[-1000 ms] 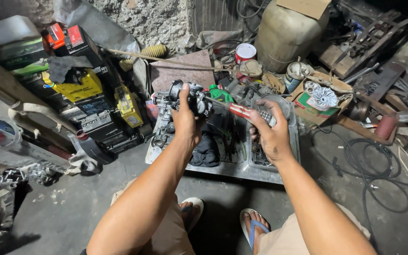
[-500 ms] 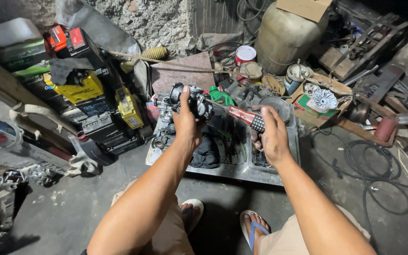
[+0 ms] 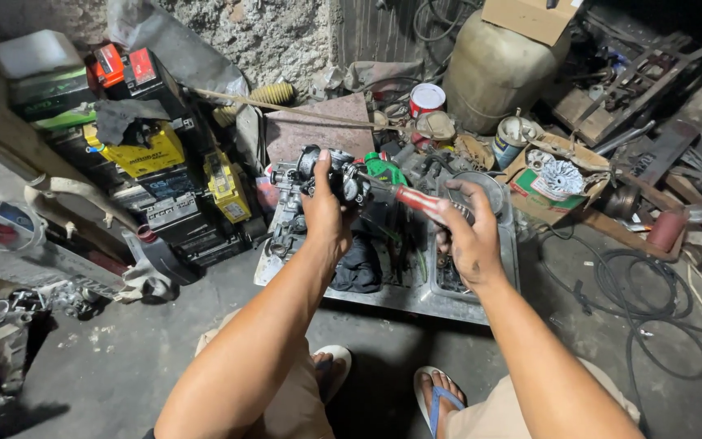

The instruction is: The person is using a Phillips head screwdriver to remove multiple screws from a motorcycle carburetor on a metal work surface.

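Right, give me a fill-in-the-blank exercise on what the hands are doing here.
1. The left hand holds up a small metal ____ part.
2. The right hand grips a screwdriver by its ____ handle.
3. Under both hands lies a shallow metal ____ full of parts.
4. The person wears ____ on the feet.

Missing words: engine; red; tray; sandals
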